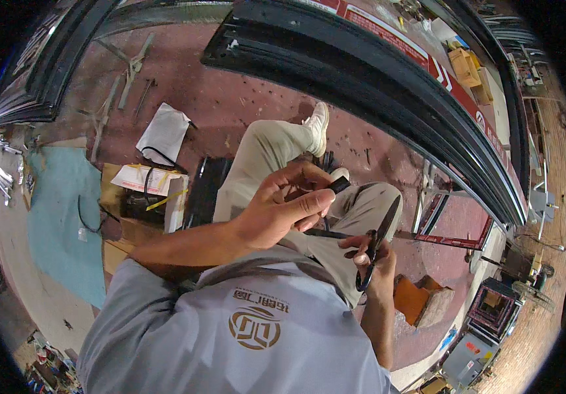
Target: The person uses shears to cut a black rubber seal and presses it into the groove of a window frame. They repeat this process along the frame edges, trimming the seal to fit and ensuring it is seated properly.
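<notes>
Over my lap, my left hand (295,200) is closed, thumb against fingers, on a short black strip end (339,184) that looks like rubber. Lower and to the right, my right hand (373,257) grips black-handled scissors (364,284), their blades pointing up and away from me. A dark strip (327,234) runs from below my left hand toward the right fingers; whether it joins the piece in my left hand is hidden. The two hands are apart.
Long black metal profiles (348,79) stretch across in front of me. An open cardboard box (125,226) with papers and cords stands at my left, near a blue-green sheet (63,217). An orange-brown block (414,299) lies on the red floor (237,98) at right.
</notes>
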`<state>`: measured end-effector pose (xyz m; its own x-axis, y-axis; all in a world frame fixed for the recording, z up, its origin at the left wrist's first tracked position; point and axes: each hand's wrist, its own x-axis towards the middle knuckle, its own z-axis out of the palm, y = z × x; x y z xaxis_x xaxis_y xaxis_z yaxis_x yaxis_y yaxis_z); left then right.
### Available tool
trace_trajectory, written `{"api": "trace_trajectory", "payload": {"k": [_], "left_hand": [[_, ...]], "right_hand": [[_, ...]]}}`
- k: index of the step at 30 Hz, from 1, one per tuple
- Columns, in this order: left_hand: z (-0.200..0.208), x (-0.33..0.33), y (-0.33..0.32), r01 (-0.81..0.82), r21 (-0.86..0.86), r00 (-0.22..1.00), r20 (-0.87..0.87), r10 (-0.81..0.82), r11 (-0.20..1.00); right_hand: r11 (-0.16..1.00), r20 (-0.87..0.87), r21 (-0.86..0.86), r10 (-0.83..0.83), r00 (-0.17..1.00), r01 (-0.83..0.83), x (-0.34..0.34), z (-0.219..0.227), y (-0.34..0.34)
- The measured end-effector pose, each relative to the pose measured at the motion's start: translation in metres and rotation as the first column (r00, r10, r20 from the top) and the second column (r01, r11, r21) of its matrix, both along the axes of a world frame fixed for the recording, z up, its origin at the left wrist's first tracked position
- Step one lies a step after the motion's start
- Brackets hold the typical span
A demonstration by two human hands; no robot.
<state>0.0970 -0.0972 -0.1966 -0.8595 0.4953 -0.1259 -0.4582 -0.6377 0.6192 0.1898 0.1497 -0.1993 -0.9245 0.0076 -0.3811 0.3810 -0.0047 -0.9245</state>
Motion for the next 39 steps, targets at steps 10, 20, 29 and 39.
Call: {"api": "trace_trajectory", "payload": {"k": [10, 20, 29, 39], "left_hand": [[0.012, 0.000, -0.010, 0.166, -0.359, 0.983, -0.016, -0.184, 0.919], [-0.010, 0.012, 0.011, 0.059, -0.188, 0.998, 0.006, -0.059, 0.980], [0.001, 0.012, 0.009, 0.107, -0.138, 0.986, 0.141, -0.088, 0.985], [-0.001, 0.014, 0.007, 0.119, -0.335, 0.992, 0.069, -0.102, 0.935]], "right_hand": [[0.982, 0.039, 0.018, 0.188, 0.981, -0.189, 0.032, 0.020, 0.023], [0.932, 0.158, 0.186, 0.286, 0.945, -0.313, 0.022, 0.031, -0.007], [0.916, 0.123, 0.247, 0.294, 0.948, -0.316, 0.020, 0.026, -0.011], [0.921, 0.214, 0.177, 0.309, 0.927, -0.347, 0.020, 0.032, -0.002]]}}
